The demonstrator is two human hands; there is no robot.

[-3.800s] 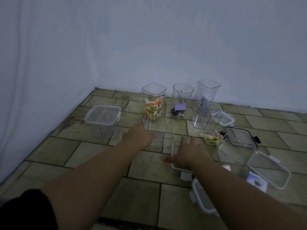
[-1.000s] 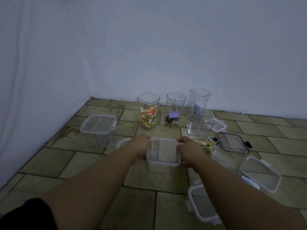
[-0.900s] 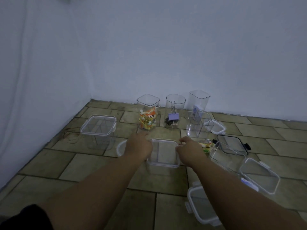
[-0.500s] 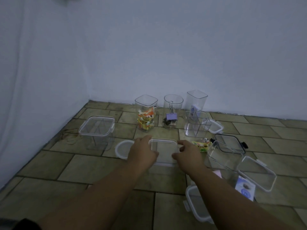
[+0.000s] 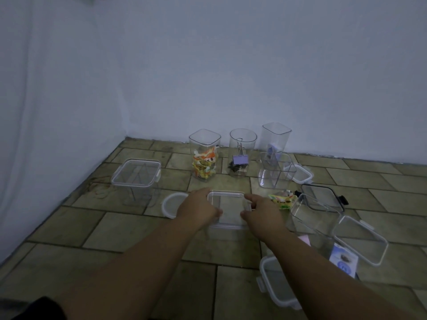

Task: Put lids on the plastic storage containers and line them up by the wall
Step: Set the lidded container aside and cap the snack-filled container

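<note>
A clear square container (image 5: 227, 229) stands on the tiled floor in front of me with a clear lid (image 5: 227, 199) on top. My left hand (image 5: 198, 207) lies on the lid's left side and my right hand (image 5: 262, 212) on its right side, both pressing down on it. A lidded clear container (image 5: 136, 179) stands to the left. By the wall stand three lidless containers: one with orange and yellow wrappers (image 5: 205, 155), a round one with binder clips (image 5: 242, 153), and a tall one (image 5: 276, 137).
A round lid (image 5: 169, 203) lies left of my left hand. Loose lids lie at right: a white one (image 5: 300, 174), a black-rimmed one (image 5: 322, 197), a large one (image 5: 359, 239), and one near my right arm (image 5: 275, 282). An open divided box (image 5: 275, 172) and another open container (image 5: 309, 218) stand nearby.
Both hands have moved from the container's sides up onto the lid and now press on its left and right edges. The view has shifted slightly.
</note>
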